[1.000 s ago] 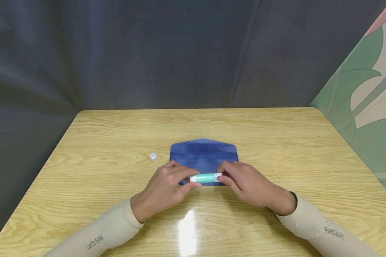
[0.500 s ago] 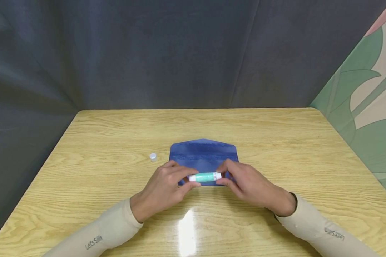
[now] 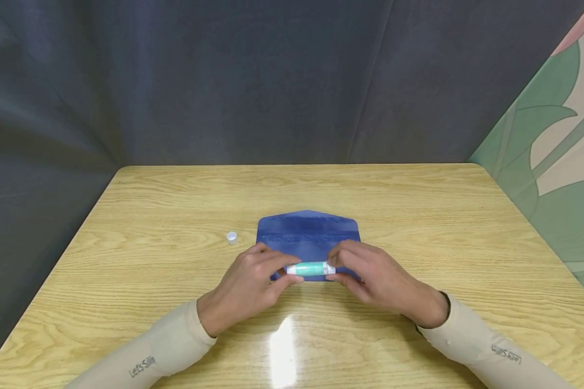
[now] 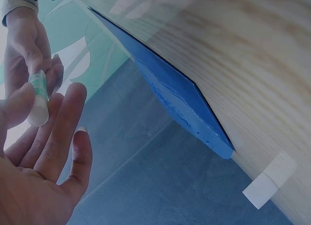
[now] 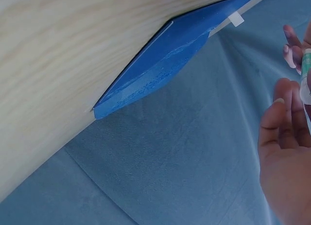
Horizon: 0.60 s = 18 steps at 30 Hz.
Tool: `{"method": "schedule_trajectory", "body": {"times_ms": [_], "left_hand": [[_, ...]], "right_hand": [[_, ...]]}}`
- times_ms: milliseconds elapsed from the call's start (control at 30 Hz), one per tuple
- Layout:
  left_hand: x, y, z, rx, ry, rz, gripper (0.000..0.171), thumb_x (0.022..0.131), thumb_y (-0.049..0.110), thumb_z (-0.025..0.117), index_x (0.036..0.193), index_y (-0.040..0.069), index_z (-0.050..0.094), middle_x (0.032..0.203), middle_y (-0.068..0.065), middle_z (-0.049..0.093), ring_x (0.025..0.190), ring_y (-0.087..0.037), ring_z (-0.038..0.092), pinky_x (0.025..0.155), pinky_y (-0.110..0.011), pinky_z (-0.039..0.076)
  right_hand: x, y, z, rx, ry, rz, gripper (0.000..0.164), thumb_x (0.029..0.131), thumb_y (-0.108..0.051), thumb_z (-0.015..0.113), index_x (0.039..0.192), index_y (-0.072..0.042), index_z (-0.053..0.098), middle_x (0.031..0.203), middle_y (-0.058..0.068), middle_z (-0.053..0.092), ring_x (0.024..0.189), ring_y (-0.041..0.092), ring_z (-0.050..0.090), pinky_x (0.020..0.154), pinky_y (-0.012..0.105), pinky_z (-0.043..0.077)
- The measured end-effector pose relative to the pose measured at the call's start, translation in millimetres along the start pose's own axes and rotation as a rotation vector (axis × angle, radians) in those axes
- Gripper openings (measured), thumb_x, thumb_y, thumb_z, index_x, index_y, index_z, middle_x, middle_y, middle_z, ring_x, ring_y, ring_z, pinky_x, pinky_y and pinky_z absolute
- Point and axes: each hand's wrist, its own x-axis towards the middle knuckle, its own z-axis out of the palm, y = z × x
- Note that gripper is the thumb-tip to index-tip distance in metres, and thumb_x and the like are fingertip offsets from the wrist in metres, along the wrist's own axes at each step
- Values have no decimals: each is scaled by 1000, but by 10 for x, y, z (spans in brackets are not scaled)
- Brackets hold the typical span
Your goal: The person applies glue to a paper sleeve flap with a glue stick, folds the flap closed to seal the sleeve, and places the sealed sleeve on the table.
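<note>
A small green and white glue stick [image 3: 310, 269] lies level between my two hands, held above the front part of a blue envelope [image 3: 307, 243]. My left hand [image 3: 255, 278] pinches its left end between thumb and fingers. At the other end, my right hand [image 3: 375, 275] has thumb and index finger on the white tip. The left wrist view shows the glue stick [image 4: 39, 101] raised off the table; in the right wrist view it is cut by the frame's edge. The envelope's flap [image 3: 307, 222] is unfolded away from me, with whitish smears along it.
A small white cap [image 3: 231, 237] stands on the wooden table [image 3: 175, 205], left of the envelope. Dark cloth [image 3: 243, 81] hangs behind the table and on its left side. A leaf-patterned panel [image 3: 564, 162] borders the right side.
My right thumb and fingers parted slightly at the glue stick's right end, then came back over it. My left hand, the envelope and the cap stay in place.
</note>
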Motion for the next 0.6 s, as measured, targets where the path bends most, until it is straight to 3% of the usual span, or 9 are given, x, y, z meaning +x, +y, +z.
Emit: {"method": "schedule_trajectory", "body": {"times_ms": [300, 433, 600], "left_hand": [[12, -7, -3, -1, -6, 1, 18, 83, 22, 81, 95, 9, 76, 86, 2, 77, 67, -2, 65, 69, -22, 50], [0, -9, 0, 2, -1, 11, 19, 83, 21, 81, 96, 8, 75, 85, 2, 77, 68, -5, 66, 69, -23, 51], [-10, -4, 7, 1, -4, 13, 19, 83, 21, 81, 96, 9, 76, 85, 2, 77, 68, -5, 67, 69, -22, 50]], "right_hand": [[18, 7, -11, -7, 12, 1, 17, 100, -29, 61, 97, -12, 62, 100, -5, 66, 87, 9, 64, 76, 23, 53], [13, -5, -7, 8, 4, 13, 15, 99, -28, 64, 105, -15, 63, 100, -8, 65, 85, 7, 62, 78, 22, 52], [27, -17, 8, 19, 2, -23, 24, 95, -21, 69, 118, -16, 65, 105, -8, 68, 90, 5, 63, 80, 23, 53]]}}
